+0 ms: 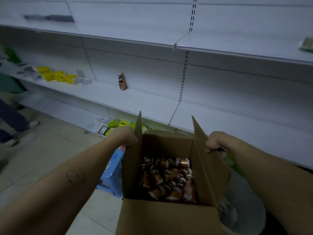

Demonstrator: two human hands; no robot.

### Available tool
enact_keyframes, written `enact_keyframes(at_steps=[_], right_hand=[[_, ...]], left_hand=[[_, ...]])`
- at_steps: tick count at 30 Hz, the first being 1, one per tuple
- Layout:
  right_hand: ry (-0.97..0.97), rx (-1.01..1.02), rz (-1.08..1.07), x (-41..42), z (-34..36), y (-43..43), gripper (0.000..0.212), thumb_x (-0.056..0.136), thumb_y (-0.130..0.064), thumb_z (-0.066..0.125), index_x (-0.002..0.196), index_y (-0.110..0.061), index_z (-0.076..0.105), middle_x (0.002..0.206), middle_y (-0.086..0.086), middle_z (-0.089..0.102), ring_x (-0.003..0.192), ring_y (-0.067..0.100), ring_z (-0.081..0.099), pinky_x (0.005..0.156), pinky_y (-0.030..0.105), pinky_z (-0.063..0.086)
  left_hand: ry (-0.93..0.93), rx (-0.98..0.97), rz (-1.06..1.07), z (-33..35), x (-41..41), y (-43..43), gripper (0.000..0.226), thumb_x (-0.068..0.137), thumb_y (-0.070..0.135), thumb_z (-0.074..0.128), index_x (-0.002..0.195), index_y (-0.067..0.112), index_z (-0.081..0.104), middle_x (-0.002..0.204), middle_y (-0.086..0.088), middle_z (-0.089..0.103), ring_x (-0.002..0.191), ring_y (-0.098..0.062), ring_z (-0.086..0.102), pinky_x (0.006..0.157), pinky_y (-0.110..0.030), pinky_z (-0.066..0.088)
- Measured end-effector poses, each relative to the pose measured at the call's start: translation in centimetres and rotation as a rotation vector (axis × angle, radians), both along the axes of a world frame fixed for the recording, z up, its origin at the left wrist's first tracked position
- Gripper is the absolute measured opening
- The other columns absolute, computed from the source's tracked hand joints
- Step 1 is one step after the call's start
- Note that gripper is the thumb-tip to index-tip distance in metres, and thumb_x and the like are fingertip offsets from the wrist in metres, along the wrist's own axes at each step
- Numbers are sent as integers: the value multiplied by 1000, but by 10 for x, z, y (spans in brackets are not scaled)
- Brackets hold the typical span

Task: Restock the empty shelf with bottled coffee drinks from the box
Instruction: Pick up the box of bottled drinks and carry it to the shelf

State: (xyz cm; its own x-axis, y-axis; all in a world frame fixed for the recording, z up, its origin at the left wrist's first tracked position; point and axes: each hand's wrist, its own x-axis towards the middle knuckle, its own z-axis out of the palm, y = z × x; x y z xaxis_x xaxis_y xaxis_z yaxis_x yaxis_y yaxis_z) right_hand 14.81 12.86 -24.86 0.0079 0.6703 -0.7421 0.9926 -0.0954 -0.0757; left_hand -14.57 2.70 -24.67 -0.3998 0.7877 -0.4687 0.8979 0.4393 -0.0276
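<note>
An open cardboard box [162,216] sits low in front of me, its flaps standing up. Several brown bottled coffee drinks [169,180] lie jumbled at its bottom. My left hand [126,137] grips the box's left flap near its top. On the opposite side, my right hand [215,144] is closed on the edge of the right flap. A single brown coffee bottle [122,81] stands upright on the white middle shelf [152,102], well beyond the box.
Yellow packets [55,75] lie on the middle shelf at left, and green-yellow packets [118,123] on the bottom shelf behind my left hand. A blue plastic stool [113,175] stands left of the box. Another person's legs [13,122] are at far left on the tiled floor.
</note>
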Motion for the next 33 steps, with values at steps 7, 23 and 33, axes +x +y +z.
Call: enact_keyframes(at_steps=[7,23,33], right_hand=[[-102,81,-93,-20,-65,-18,32,86,-23,61,113,-6,64,108,12,64,93,28,64,66,30,53],[94,157,-1027,-20,-141,-180,42,92,-17,55,131,-5,47,109,24,63,87,37,67,60,41,60],[119,166,-1517,-21,-174,-270,22,90,-16,62,101,2,61,98,23,68,74,36,70,55,39,60]], left_hand=[[-60,2,-196,-85,-38,54,40,89,46,49,93,9,65,109,-12,66,107,-30,61,89,-37,49],[-48,-81,-807,-131,0,113,53,95,49,42,86,2,65,101,-18,68,104,-32,63,82,-35,49],[-87,-54,-1102,-163,89,108,51,100,40,41,106,-6,63,112,-24,64,105,-38,61,78,-35,47]])
